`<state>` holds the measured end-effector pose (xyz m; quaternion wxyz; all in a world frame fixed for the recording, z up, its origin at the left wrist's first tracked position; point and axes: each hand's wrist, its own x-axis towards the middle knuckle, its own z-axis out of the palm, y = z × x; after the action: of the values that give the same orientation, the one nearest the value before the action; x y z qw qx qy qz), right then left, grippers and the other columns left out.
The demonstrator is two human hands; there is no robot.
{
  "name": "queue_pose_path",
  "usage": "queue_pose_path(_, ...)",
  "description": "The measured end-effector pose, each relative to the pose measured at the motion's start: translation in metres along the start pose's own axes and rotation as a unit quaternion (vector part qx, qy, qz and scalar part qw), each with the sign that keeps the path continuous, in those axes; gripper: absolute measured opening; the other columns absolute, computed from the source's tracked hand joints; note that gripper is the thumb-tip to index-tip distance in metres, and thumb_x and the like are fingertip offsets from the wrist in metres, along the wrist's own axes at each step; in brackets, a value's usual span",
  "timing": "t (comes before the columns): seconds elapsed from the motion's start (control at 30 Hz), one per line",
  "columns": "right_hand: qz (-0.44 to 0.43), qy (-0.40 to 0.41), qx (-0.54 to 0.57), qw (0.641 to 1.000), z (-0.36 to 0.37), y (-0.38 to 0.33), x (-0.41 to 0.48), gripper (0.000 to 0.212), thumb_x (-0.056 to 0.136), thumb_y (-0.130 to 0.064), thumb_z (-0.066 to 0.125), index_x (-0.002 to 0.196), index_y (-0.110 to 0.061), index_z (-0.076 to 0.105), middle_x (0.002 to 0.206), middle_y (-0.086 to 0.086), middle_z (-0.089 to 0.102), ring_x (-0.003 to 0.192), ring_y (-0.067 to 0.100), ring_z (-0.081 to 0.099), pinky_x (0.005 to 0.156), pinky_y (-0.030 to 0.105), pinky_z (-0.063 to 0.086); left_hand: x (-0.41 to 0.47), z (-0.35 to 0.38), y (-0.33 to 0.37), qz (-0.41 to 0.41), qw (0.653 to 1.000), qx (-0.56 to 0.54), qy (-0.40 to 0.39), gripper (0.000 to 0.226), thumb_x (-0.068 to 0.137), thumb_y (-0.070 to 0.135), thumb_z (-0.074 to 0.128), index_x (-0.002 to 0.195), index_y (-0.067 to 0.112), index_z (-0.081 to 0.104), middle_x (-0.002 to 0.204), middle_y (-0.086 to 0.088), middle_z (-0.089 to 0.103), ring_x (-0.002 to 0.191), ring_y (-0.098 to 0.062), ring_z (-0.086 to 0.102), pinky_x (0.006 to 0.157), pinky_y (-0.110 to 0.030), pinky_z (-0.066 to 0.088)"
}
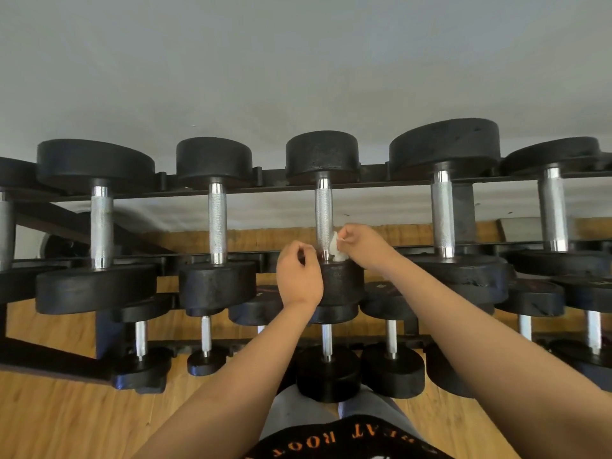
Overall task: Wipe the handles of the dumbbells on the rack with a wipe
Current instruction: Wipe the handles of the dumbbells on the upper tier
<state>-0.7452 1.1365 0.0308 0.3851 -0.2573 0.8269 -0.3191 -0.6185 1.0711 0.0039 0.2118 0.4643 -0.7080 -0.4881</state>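
Note:
Several black dumbbells with knurled silver handles lie across the top tier of a black rack [381,185]. The middle dumbbell's handle [323,213] runs away from me. My right hand [361,246] pinches a small white wipe [337,250] against the near right side of that handle, just above the dumbbell's near head [344,283]. My left hand [298,279] is on the handle's left side with fingers curled; whether it holds an end of the wipe cannot be told. Part of the wipe is hidden behind the handle and my fingers.
Neighbouring top-tier handles stand at left [217,223] and right [443,213]. Smaller dumbbells [327,372] fill the lower tier near my legs. A grey wall [298,61] rises behind the rack, and wooden floor [66,419] lies below.

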Motion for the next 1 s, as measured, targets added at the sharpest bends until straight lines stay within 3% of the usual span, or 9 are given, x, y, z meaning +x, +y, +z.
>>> queue_pose_path(0.1,0.006,0.002,0.032,0.999,-0.006,-0.004,0.006,0.009,0.098,-0.013,0.049,0.098,-0.010,0.058,0.086,-0.003,0.054,0.080,0.008,0.051,0.067,0.018,0.041,0.002,0.001,0.000,-0.008,1.000,-0.008,-0.008,0.022,0.097,0.012,0.048,0.077,0.013,0.059,0.081,-0.001,0.062,0.082,-0.015,0.059,0.075,-0.027,0.047)
queue_pose_path(0.2,0.004,0.009,0.038,0.999,0.003,0.002,0.000,0.010,0.097,-0.012,0.049,0.091,-0.012,0.057,0.083,-0.002,0.055,0.079,0.010,0.052,0.066,0.020,0.040,0.004,-0.001,-0.002,-0.005,1.000,-0.006,-0.015,0.022,0.096,0.011,0.049,0.076,0.013,0.059,0.080,-0.001,0.063,0.082,-0.015,0.060,0.077,-0.028,0.049)
queue_pose_path(0.37,-0.015,0.007,-0.028,0.999,-0.002,0.004,-0.001,0.005,0.091,-0.013,0.061,0.087,-0.015,0.060,0.080,-0.010,0.056,0.080,0.007,0.055,0.063,0.015,0.039,0.002,-0.001,-0.002,-0.011,1.000,-0.012,-0.024,0.021,0.095,0.012,0.050,0.076,0.012,0.059,0.081,-0.002,0.063,0.081,-0.016,0.059,0.075,-0.024,0.047)
queue_pose_path(0.47,-0.029,0.036,-0.053,0.998,0.000,0.001,-0.004,0.012,0.087,-0.017,0.070,0.079,-0.019,0.061,0.076,-0.016,0.057,0.072,0.000,0.055,0.060,0.010,0.037,0.003,-0.001,-0.001,-0.007,1.000,-0.011,-0.026,0.020,0.095,0.012,0.050,0.077,0.011,0.059,0.081,-0.003,0.063,0.081,-0.016,0.059,0.074,-0.022,0.045)
queue_pose_path(0.6,-0.023,0.042,-0.087,0.995,0.004,0.001,-0.005,0.015,0.084,-0.025,0.074,0.074,-0.024,0.063,0.076,-0.013,0.061,0.073,0.001,0.058,0.066,0.016,0.046,0.004,-0.001,-0.004,-0.005,1.000,-0.012,-0.028,0.020,0.095,0.011,0.051,0.077,0.010,0.059,0.080,-0.003,0.063,0.080,-0.015,0.059,0.072,-0.019,0.044)
queue_pose_path(0.67,-0.028,0.038,-0.086,0.995,0.004,-0.002,-0.002,0.014,0.083,-0.025,0.075,0.074,-0.023,0.064,0.076,-0.011,0.062,0.074,0.003,0.058,0.069,0.019,0.048,0.005,-0.002,-0.005,0.000,1.000,-0.010,-0.028,0.020,0.094,0.011,0.051,0.077,0.009,0.060,0.079,-0.003,0.062,0.079,-0.015,0.058,0.071,-0.018,0.044)
queue_pose_path(0.83,-0.033,0.082,-0.045,0.995,0.009,-0.013,-0.001,0.007,0.084,-0.016,0.072,0.083,-0.014,0.065,0.076,-0.008,0.059,0.071,0.003,0.054,0.061,0.012,0.040,0.006,0.000,-0.004,0.001,1.000,-0.002,-0.026,0.020,0.095,0.013,0.050,0.078,0.008,0.060,0.079,-0.003,0.061,0.077,-0.012,0.057,0.068,-0.009,0.040)
queue_pose_path(1.0,-0.038,0.014,-0.065,0.997,0.004,-0.014,0.002,0.012,0.085,-0.014,0.071,0.080,-0.014,0.061,0.075,-0.010,0.056,0.073,0.007,0.055,0.058,0.012,0.036,0.005,-0.001,-0.005,0.001,1.000,-0.004,-0.026,0.021,0.095,0.012,0.050,0.078,0.006,0.059,0.078,-0.004,0.061,0.077,-0.013,0.056,0.067,-0.011,0.041)
